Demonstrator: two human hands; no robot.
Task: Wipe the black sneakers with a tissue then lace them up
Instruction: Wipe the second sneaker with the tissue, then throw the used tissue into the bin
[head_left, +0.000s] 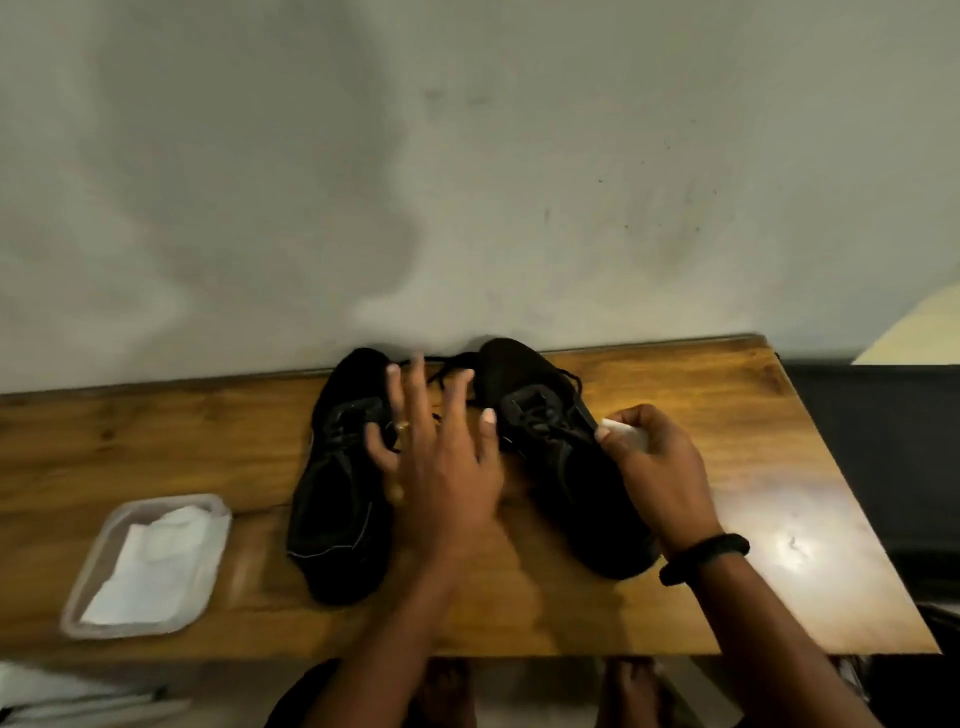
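Note:
Two black sneakers stand side by side on the wooden table (727, 467), against the wall. The left sneaker (337, 493) and the right sneaker (550, 447) have loose black laces (447, 371) trailing between them at the far end. My left hand (441, 467) hovers with spread fingers between the two shoes, holding nothing. On the outer side of the right sneaker, my right hand (660, 467) pinches a small white tissue (621, 432); its wrist wears a black band.
A clear plastic tray (91, 587) with folded white tissues (156, 556) sits at the table's left front. The wall runs just behind the shoes. A dark surface lies beyond the table's right edge. My bare feet show below the front edge.

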